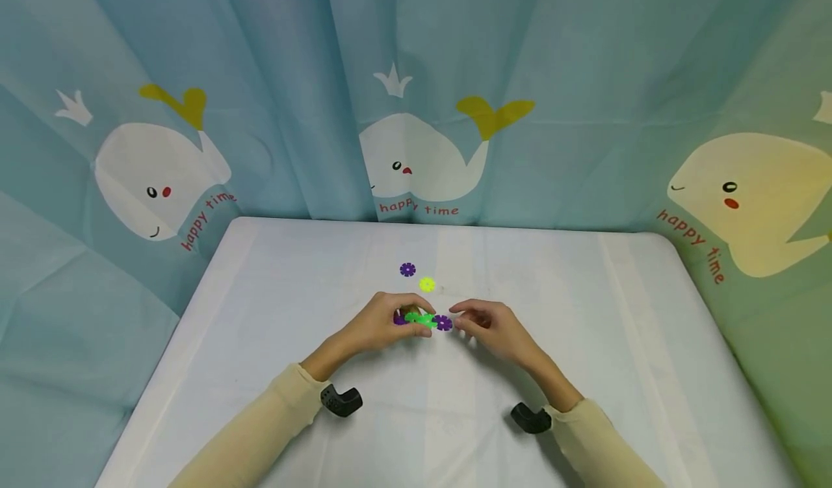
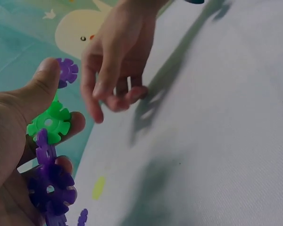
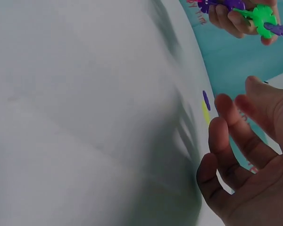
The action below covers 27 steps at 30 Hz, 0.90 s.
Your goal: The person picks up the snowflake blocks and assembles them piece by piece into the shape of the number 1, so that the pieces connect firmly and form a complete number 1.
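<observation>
My left hand grips a chain of snowflake-shaped plastic discs that interlock at their slots. Green discs sit in the middle of it, pinched between thumb and fingers. At one end a purple disc sticks out past the fingertips toward the right. More purple discs of the chain lie against the palm, partly hidden by the fingers in the head view. Close to the free purple end is my right hand, its fingers loosely bent and holding nothing.
Beyond the hands, a loose purple disc and a yellow disc lie flat on the white-covered table. A blue curtain printed with whales hangs behind the table. Each wrist wears a black device.
</observation>
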Each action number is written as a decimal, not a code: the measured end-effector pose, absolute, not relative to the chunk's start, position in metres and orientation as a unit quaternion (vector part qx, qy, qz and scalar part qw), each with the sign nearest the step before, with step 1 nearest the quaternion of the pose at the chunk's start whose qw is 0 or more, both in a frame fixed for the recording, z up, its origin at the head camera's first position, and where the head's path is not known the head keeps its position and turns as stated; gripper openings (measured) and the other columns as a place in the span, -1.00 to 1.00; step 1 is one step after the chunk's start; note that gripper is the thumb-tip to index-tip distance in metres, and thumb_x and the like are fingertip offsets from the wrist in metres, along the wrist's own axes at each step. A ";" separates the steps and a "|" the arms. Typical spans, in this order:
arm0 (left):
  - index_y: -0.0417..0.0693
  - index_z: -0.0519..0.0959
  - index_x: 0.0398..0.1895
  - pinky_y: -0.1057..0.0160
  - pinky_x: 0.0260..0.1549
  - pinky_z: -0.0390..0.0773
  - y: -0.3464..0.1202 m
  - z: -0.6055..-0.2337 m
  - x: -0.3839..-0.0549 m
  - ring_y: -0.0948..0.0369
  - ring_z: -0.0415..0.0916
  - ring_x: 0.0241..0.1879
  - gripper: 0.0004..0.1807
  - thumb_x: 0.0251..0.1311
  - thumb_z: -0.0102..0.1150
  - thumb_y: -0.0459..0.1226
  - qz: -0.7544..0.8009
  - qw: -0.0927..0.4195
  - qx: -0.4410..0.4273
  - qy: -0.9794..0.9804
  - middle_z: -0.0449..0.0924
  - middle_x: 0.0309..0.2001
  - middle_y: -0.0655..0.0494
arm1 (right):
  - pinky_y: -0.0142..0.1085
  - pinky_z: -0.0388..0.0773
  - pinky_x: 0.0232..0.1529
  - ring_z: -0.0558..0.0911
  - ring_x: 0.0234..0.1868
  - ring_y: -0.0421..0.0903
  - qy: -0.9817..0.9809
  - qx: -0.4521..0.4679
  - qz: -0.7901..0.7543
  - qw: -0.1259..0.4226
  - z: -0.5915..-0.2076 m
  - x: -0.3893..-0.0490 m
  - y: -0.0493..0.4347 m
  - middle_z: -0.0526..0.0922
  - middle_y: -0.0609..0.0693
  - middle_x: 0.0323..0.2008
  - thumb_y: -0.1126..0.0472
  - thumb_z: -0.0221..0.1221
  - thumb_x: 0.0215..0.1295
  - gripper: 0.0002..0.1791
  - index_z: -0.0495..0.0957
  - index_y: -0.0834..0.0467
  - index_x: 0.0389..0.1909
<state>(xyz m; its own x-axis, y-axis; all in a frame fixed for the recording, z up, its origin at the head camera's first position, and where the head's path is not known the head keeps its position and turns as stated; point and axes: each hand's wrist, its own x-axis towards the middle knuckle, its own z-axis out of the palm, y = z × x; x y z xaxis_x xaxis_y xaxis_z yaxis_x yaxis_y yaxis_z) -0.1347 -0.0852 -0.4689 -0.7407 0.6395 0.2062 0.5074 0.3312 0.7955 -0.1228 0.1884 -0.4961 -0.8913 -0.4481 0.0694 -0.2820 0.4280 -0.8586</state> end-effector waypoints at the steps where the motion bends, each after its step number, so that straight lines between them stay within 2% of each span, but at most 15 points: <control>1: 0.05 0.71 -0.03 0.32 -0.34 0.48 -0.085 -0.469 -0.135 0.35 0.44 -0.40 -0.68 0.16 0.51 -0.15 0.458 0.071 0.353 0.813 0.64 -0.40 0.33 | -0.33 0.56 -0.37 0.68 -0.39 0.02 0.845 -0.218 -0.482 0.079 -0.495 -0.126 0.186 0.76 0.03 -0.30 0.23 0.27 0.45 -0.76 0.68 0.20 0.06; 8: 0.04 0.73 -0.08 0.26 -0.35 0.52 -0.088 -0.468 -0.133 0.37 0.51 -0.40 -0.70 0.15 0.53 -0.13 0.457 0.061 0.355 0.813 0.70 -0.38 0.31 | -0.29 0.55 -0.33 0.58 -0.43 -0.17 0.885 -0.228 -0.405 0.036 -0.492 -0.163 0.159 0.71 -0.03 -0.30 0.26 0.34 0.37 -0.77 0.71 0.22 -0.01; 11: 0.03 0.74 -0.09 0.26 -0.33 0.55 -0.089 -0.469 -0.132 0.37 0.52 -0.39 -0.71 0.14 0.54 -0.14 0.456 0.053 0.355 0.814 0.69 -0.38 0.30 | -0.24 0.51 -0.31 0.52 -0.41 -0.13 0.903 -0.244 -0.351 0.034 -0.492 -0.179 0.147 0.67 0.06 -0.26 0.25 0.37 0.34 -0.70 0.69 0.23 0.05; 16: 0.05 0.74 -0.10 0.30 -0.29 0.56 -0.092 -0.469 -0.133 0.39 0.54 -0.39 -0.72 0.14 0.54 -0.13 0.456 0.047 0.354 0.815 0.68 -0.38 0.32 | -0.13 0.55 -0.25 0.58 -0.20 0.01 0.933 -0.239 -0.265 0.056 -0.492 -0.196 0.136 0.58 0.16 -0.17 0.23 0.41 0.30 -0.59 0.66 0.18 0.15; 22: 0.09 0.73 -0.11 0.29 -0.28 0.60 -0.099 -0.467 -0.135 0.42 0.58 -0.37 -0.71 0.12 0.56 -0.13 0.459 0.034 0.345 0.818 0.70 -0.37 0.35 | -0.04 0.61 -0.17 0.61 -0.12 0.06 0.939 -0.232 -0.241 0.075 -0.489 -0.202 0.128 0.58 0.14 -0.14 0.27 0.42 0.28 -0.71 0.67 0.17 0.00; 27: 0.05 0.73 -0.10 0.28 -0.27 0.61 -0.104 -0.466 -0.136 0.41 0.59 -0.36 -0.69 0.11 0.57 -0.13 0.459 0.026 0.343 0.819 0.71 -0.36 0.30 | -0.07 0.60 -0.16 0.61 -0.20 0.01 0.939 -0.236 -0.240 0.076 -0.489 -0.201 0.125 0.60 0.10 -0.21 0.27 0.44 0.25 -0.72 0.60 0.22 -0.08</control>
